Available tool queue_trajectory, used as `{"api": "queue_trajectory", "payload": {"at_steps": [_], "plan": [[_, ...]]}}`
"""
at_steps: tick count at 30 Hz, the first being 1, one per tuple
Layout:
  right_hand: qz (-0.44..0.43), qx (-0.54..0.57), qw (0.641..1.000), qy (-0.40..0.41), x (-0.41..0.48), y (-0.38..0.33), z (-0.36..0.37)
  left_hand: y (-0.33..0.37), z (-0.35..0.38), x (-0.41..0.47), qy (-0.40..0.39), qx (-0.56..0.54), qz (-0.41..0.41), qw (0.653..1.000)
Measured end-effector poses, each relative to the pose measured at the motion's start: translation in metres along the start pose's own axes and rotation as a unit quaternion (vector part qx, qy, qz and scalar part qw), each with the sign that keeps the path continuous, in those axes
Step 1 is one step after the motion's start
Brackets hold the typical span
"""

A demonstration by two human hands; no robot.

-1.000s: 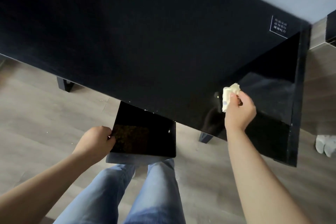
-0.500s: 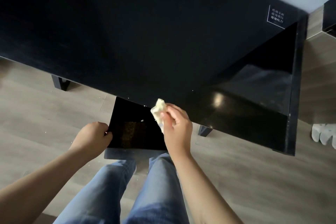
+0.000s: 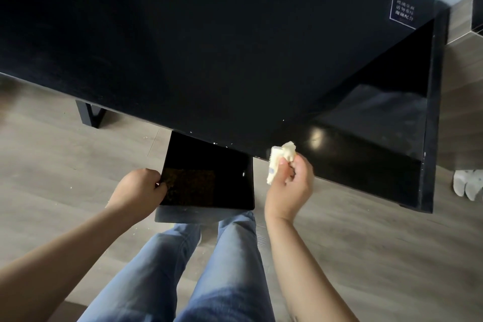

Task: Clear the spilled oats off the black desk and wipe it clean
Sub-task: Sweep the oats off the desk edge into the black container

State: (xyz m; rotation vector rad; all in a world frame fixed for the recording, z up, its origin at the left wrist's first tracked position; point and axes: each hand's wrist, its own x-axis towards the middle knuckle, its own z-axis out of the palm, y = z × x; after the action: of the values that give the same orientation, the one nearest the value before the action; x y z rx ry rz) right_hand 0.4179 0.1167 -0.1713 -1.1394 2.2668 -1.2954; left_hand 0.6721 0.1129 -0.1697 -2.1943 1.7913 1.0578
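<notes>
Crumpled cloth (image 3: 281, 158) in right hand (image 3: 288, 185); left hand (image 3: 138, 191) grips glossy tray (image 3: 224, 180).

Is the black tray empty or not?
Not empty: a brownish patch of oats lies in the tray, near the left hand holding its edge.

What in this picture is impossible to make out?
Head view only:
- Sticker on the black desk: print too small to read.
- Black tray: far end hidden under the desk edge.
- White objects: cut off by the right edge, unidentifiable.
</notes>
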Motion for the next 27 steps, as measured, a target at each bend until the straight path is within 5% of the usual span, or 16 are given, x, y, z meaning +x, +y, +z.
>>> {"api": "queue_trajectory", "payload": {"at_steps": [6, 14, 22, 27], "plan": [[-0.027, 0.014, 0.998, -0.057, -0.032, -0.024, 0.045, -0.006, -0.002, -0.003, 0.003, 0.004, 0.0, 1.0], [-0.096, 0.062, 0.965, -0.236, -0.065, -0.057, 0.062, -0.017, -0.008, -0.007, 0.017, -0.001, 0.004, 1.0], [-0.002, 0.029, 0.998, -0.063, 0.031, -0.038, -0.009, -0.015, -0.006, -0.004, 0.015, -0.015, 0.003, 1.0], [0.072, 0.003, 0.994, -0.081, 0.099, -0.02, -0.007, -0.006, -0.003, -0.003, 0.016, -0.017, 0.004, 1.0]]}}
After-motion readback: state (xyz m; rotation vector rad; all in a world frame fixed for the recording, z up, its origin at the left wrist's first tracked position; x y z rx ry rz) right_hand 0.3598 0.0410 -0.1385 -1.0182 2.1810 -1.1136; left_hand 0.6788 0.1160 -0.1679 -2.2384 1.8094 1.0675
